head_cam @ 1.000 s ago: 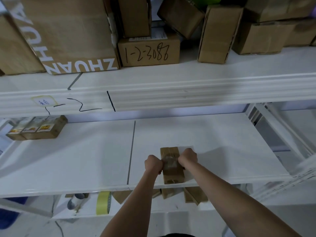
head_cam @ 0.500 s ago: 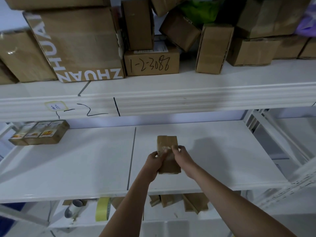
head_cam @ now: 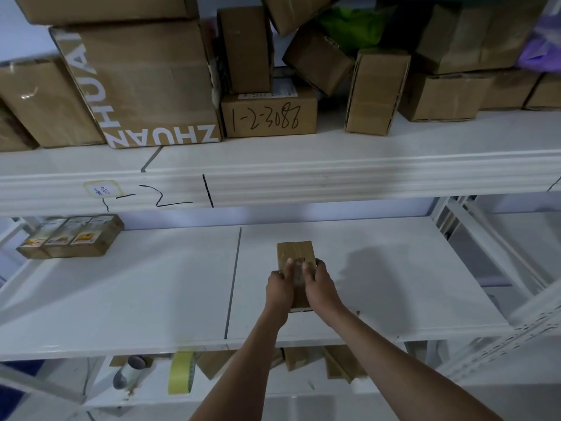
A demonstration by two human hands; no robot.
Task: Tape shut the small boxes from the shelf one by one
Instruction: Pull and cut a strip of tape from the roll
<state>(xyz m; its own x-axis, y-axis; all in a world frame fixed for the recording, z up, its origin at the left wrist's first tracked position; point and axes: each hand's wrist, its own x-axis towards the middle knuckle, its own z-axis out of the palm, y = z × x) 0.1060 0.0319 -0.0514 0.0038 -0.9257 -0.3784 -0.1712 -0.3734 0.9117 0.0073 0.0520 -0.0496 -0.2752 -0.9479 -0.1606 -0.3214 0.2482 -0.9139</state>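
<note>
Small box (head_cam: pixel 296 253): brown cardboard, one unit, held above the middle shelf (head_cam: pixel 151 299) slightly right of centre, near its front edge. Far end tipped up, showing a flap seam down the top face; whether tape covers that seam cannot be told.

Head view, holding:
- Left hand (head_cam: pixel 279 288): clamped on the box's left side, thumb laid over the top face.
- Right hand (head_cam: pixel 321 285): clamped on the right side, thumb likewise on top. Both thumbs lie close together near the centre seam.

Head view, change: a second ago the box lay flat on the shelf board with both fists pressed at its sides. It has since been lifted clear and carried a little farther in, and the thumbs have slid toward the far end. Judged meaning: the pressing-down of this box's closure looks finished or nearly so, and the item is being inspected or readied for putting away, after which another box would follow.

Head view, surroundings:
- Three labelled small boxes (head_cam: pixel 71 237), in a row, far left of the middle shelf.
- Yellow tape roll (head_cam: pixel 181 372), on the lower shelf, near left; not in hand.
- Box marked 1-2-3088 (head_cam: pixel 268 117), upper shelf, among larger cartons.
- More cardboard pieces on the lower shelf, partly hidden behind the arms.
</note>
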